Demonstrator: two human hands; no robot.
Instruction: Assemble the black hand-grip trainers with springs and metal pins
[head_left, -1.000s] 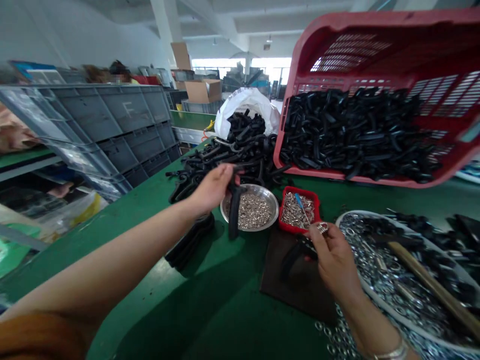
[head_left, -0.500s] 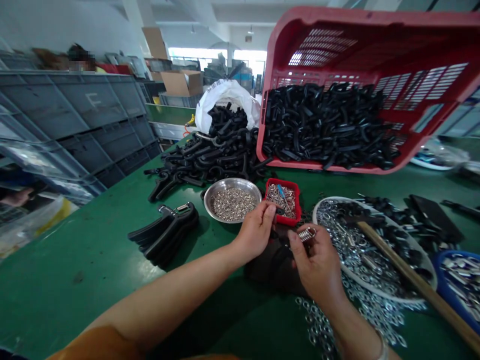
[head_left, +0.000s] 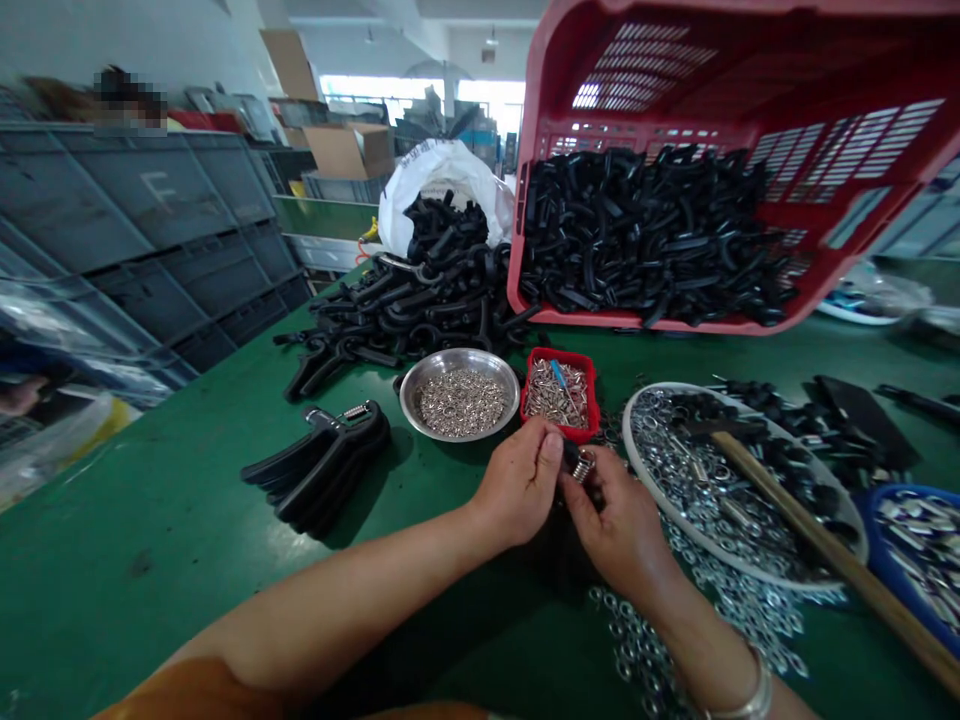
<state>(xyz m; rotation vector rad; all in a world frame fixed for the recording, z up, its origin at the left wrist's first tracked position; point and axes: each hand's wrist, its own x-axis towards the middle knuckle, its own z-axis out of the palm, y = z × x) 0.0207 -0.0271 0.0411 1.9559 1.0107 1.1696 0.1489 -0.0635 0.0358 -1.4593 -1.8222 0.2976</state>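
Observation:
My left hand [head_left: 521, 480] and my right hand [head_left: 615, 525] meet over the green table, just in front of a small red tray [head_left: 592, 398] of metal pieces. Both are closed on a black plastic handle part [head_left: 570, 462], most of it hidden under the fingers. A small metal spring [head_left: 582, 466] shows between my right fingertips, right against the black part. A steel bowl [head_left: 420, 375] of small shiny bits stands left of the red tray.
Assembled black grips [head_left: 322, 465] lie stacked at left. A heap of black handles [head_left: 420, 295] spills from a white bag. A tilted red crate [head_left: 750, 60] holds more. At right a white dish [head_left: 637, 470] of rings, a wooden-handled hammer [head_left: 817, 540], a blue bowl [head_left: 870, 505].
My left hand brought a black handle from the far heap to my right hand. The spring in my right fingers came down against the black part, and both hands closed together.

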